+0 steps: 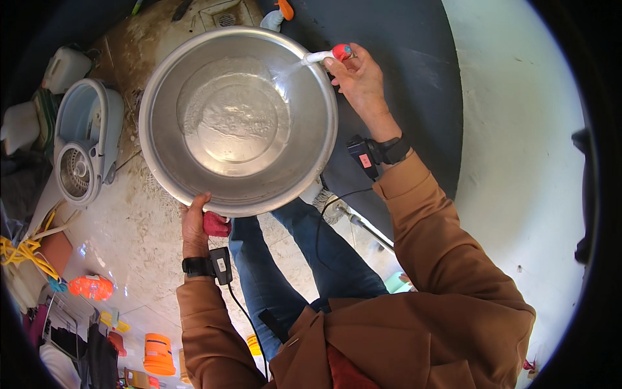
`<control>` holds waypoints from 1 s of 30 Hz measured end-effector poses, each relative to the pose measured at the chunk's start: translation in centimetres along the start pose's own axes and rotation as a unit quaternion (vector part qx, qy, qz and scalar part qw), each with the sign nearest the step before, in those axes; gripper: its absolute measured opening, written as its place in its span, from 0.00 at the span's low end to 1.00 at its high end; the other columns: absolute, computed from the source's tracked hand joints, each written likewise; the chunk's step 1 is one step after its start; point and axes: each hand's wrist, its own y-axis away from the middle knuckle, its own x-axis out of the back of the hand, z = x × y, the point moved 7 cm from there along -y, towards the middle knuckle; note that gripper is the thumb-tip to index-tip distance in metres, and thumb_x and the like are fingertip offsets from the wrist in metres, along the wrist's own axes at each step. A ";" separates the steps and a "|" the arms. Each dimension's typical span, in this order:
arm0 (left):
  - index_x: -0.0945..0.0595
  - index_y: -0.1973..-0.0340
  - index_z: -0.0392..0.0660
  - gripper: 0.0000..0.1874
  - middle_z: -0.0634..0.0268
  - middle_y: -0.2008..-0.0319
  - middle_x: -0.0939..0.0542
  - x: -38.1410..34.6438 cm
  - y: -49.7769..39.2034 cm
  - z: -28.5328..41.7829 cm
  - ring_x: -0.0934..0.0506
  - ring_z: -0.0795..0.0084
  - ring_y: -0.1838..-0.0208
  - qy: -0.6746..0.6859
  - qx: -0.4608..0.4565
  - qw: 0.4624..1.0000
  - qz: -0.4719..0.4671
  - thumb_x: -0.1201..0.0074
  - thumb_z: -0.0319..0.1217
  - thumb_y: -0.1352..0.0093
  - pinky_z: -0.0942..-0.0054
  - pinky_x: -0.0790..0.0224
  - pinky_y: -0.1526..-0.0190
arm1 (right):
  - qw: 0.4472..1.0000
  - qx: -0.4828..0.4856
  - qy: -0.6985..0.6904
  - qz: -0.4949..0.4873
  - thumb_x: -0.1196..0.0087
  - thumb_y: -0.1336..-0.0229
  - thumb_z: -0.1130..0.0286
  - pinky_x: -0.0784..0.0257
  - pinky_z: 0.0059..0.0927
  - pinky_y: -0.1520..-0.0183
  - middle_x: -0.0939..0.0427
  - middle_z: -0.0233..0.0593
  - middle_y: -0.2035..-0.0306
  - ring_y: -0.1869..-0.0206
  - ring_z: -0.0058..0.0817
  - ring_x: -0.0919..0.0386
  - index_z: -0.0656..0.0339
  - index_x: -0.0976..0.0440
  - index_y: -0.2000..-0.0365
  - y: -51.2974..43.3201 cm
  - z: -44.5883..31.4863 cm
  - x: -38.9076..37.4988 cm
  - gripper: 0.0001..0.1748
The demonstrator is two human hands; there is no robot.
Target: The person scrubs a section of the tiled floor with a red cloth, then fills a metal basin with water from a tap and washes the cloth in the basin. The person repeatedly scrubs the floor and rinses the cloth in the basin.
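A large round metal basin (165, 112) lies before me with water in its bottom. My left hand (197, 221) grips its near rim, thumb on top, and a red cloth (216, 224) shows beside the fingers under the rim. At the basin's upper right edge, my right hand (357, 73) holds a white spout or nozzle (318, 57) with a red and blue end. Water sprays from its tip into the basin. Both wrists carry black straps with small devices.
A mop bucket with a spinner basket (103, 107) stands on the left floor near white jugs (67, 70). A mop head (330, 206) lies below the basin. Beyond the basin are a spray bottle (273, 20) and a floor drain (226, 20). An orange bucket (159, 354) stands at lower left.
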 end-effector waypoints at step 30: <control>0.31 0.50 0.42 0.25 0.63 0.62 0.26 -1.1 0.0 0.4 0.28 0.67 0.57 0.009 0.003 1.000 -0.024 0.45 0.24 0.44 0.68 0.34 0.52 | 0.944 0.272 0.131 -0.135 0.33 0.62 0.67 0.35 0.34 0.46 0.28 0.43 0.50 0.47 0.38 0.32 0.58 0.23 0.60 -0.1 -3.6 1.5 0.23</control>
